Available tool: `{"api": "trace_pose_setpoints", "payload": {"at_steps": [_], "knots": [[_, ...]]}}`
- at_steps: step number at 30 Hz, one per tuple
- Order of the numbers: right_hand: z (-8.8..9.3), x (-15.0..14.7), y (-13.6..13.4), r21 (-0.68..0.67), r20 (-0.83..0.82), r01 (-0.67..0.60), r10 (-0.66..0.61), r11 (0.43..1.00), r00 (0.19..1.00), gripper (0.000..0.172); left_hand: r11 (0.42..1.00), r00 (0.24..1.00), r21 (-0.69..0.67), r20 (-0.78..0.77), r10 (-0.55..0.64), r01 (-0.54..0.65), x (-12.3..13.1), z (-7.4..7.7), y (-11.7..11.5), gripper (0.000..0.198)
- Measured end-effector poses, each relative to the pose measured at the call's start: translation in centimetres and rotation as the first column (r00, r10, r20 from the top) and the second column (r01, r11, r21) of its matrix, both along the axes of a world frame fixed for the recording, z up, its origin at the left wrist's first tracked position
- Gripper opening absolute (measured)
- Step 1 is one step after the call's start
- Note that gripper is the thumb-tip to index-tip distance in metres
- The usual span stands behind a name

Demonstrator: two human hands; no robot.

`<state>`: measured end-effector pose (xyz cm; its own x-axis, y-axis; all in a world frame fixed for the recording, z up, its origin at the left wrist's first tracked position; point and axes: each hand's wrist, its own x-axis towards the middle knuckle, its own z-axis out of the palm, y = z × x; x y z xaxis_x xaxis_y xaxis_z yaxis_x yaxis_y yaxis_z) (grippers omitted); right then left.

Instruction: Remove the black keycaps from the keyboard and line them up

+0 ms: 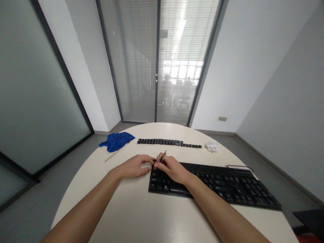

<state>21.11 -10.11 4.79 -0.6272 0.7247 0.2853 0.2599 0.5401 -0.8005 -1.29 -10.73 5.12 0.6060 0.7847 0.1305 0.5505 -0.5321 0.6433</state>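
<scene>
A black keyboard (pixel 222 185) lies across the right half of the table, its upper left rows partly bare of keys or hidden under my fingers. My left hand (pixel 135 166) is at its upper left corner, thumb and curled fingertips on the edge. Just beside it, my right hand (pixel 172 168) is closed around a slim pointed tool (pixel 164 156) whose tip sticks up. The tool's lower end is hidden by the hand, over the keyboard's top left keys. Beyond both hands, loose black keycaps (pixel 159 141) stand in neat rows.
A blue cloth (pixel 116 141) lies at the far left of the round-edged table (pixel 141 212), with a thin pale stick (pixel 115 154) beside it. A crumpled white tissue (pixel 212 146) sits at the far right. The keyboard's cable (pixel 241 166) loops behind its right end.
</scene>
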Motion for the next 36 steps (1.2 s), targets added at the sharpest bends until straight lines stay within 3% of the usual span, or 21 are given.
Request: {"api": "trace_pose_setpoints", "payload": {"at_steps": [12, 19, 25, 30, 36], "knots": [[0.3, -0.4, 0.1, -0.007, 0.018, -0.059, 0.06, 0.998, 0.998, 0.026, 0.998, 0.999, -0.045, 0.007, -0.036, 0.036, 0.0, 0.1, 0.0, 0.03], [0.7, -1.0, 0.2, -0.018, 0.022, -0.078, 0.079, 0.997, 0.997, 0.021, 0.998, 0.999, -0.052, 0.029, -0.039, 0.041, 0.1, 0.2, 0.0, 0.02], [1.2, -1.2, 0.3, 0.013, 0.054, -0.1, 0.1, 0.995, 0.994, 0.026, 0.998, 0.998, -0.056, 0.046, -0.034, 0.037, 0.3, 0.5, -0.1, 0.017], [1.4, -0.2, 0.7, 0.0, 0.053, -0.055, 0.055, 0.998, 0.997, 0.028, 0.997, 0.997, -0.056, 0.066, -0.049, 0.052, 0.0, 0.2, 0.1, 0.022], [2.8, 1.3, 1.0, -0.009, 0.188, -0.076, 0.076, 0.997, 0.979, 0.034, 0.998, 0.998, -0.053, 0.067, -0.011, 0.015, -0.5, -0.5, 0.4, 0.027]]}}
